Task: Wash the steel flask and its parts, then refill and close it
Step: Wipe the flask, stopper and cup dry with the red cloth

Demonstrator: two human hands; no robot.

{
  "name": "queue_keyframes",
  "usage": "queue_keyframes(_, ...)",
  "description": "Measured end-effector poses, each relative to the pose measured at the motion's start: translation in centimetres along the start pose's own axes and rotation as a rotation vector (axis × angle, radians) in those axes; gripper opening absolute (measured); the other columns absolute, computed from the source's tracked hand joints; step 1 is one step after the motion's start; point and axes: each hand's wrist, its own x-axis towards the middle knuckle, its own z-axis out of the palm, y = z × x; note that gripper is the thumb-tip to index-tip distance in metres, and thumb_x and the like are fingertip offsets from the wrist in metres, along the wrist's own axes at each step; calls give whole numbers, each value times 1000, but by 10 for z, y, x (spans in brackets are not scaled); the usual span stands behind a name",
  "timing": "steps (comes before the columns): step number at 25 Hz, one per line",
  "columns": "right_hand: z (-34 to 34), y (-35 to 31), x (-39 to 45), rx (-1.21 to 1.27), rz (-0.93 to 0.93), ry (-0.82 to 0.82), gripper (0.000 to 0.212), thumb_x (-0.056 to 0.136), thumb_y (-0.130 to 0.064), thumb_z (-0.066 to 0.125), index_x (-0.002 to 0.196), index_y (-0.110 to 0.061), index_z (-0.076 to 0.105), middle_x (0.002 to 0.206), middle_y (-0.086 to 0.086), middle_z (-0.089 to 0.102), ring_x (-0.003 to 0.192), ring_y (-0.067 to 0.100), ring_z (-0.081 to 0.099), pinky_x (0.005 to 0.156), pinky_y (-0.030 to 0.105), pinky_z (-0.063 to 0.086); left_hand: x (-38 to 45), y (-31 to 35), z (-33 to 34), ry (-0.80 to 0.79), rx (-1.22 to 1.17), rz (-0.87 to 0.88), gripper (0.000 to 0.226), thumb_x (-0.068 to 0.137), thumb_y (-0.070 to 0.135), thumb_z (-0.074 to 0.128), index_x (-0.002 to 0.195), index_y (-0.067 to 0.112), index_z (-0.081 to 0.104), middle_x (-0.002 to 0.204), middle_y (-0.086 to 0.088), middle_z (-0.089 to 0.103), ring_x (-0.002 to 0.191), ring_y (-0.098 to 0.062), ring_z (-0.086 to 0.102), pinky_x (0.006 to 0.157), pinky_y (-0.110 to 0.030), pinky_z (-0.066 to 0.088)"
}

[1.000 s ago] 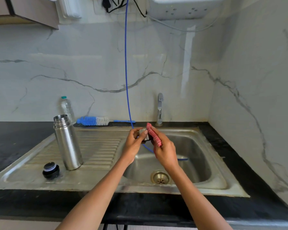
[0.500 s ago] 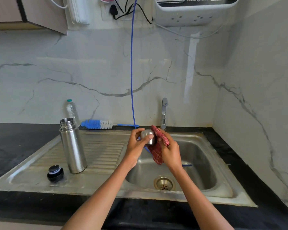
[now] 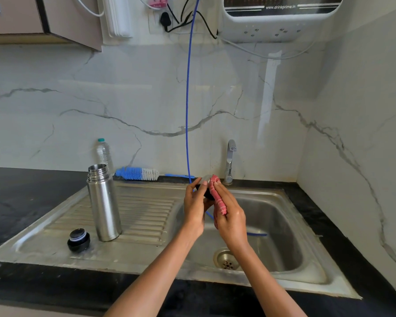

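Note:
The steel flask (image 3: 103, 202) stands upright and uncapped on the sink's ribbed drainboard (image 3: 144, 216). Its black stopper (image 3: 78, 240) lies on the drainboard to the flask's front left. Over the sink basin (image 3: 281, 227), my left hand (image 3: 196, 205) grips the flask's steel cup lid (image 3: 206, 188), which is mostly hidden between my hands. My right hand (image 3: 230, 219) holds a red cloth (image 3: 218, 197) pressed against the lid.
A blue and white bottle brush (image 3: 137, 174) lies along the back edge of the sink. A clear plastic bottle (image 3: 103, 154) stands behind the flask. The tap (image 3: 230, 161) is at the back; a blue hose (image 3: 187, 110) hangs into the basin. Black counter surrounds the sink.
The lid has turned in my left hand so its dark inside shows, and the red cloth has moved along it. The camera has tilted slightly upward.

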Motion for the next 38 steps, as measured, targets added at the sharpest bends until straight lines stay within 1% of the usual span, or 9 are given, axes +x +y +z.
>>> queue_keyframes(6,-19,11,19,-226,-157,-86,44,102,-18,44,144,-17,58,148,-2,56,139,15,50,108,39,49,5,15,-9,-259,543,268,53,91,-4,71,126,33,57,117,4,64,101,7,67,87,-16,53)
queue_keyframes(11,-33,4,57,-343,-2,-308,55,88,-5,53,137,-26,62,131,-7,68,116,21,64,84,39,56,12,9,-27,-330,766,292,92,80,8,86,152,25,30,133,8,57,116,-10,62,105,-25,48)
queue_keyframes(14,-37,4,74,-340,100,-395,58,85,-5,53,134,-34,62,127,-9,70,115,22,65,88,39,54,9,14,-28,-331,723,271,87,80,6,86,148,24,34,132,5,58,117,-13,63,102,-24,49)
queue_keyframes(20,-24,-7,22,-282,-110,-249,49,95,-13,55,142,-27,58,141,-10,62,124,15,61,87,35,57,16,18,-42,-252,577,253,72,82,2,82,139,18,40,131,-6,61,105,-11,70,93,-28,54)
queue_keyframes(23,-25,-11,51,-207,108,-268,44,92,-11,50,126,-31,69,122,-11,72,106,13,67,81,32,55,9,19,-45,-330,633,271,70,80,-1,83,134,18,42,129,-3,60,110,-8,67,97,-24,52)
queue_keyframes(26,-30,-5,80,341,631,-250,35,89,-1,51,101,-17,80,106,7,78,99,32,73,83,48,61,5,24,-49,-374,552,227,56,86,-1,77,128,18,46,130,-7,61,105,-12,69,94,-27,54)
queue_keyframes(29,-32,1,75,730,1032,-211,30,91,-3,52,114,2,70,115,29,71,103,46,70,93,56,57,1,26,-48,-272,390,194,36,94,1,67,124,13,51,112,5,70,100,-5,66,86,-21,53)
queue_keyframes(32,-21,1,57,935,1121,-188,36,94,-11,52,126,1,64,118,29,70,100,42,70,91,52,57,-2,21,-42,-166,264,167,30,94,10,68,121,15,56,98,12,74,98,-4,66,93,-22,49)
queue_keyframes(38,-1,-6,38,1017,1158,-101,33,100,-12,52,126,5,64,116,25,72,93,36,73,79,44,60,-2,9,-40,-6,87,115,46,79,43,84,115,24,63,111,-6,71,108,-25,62,99,-47,49)
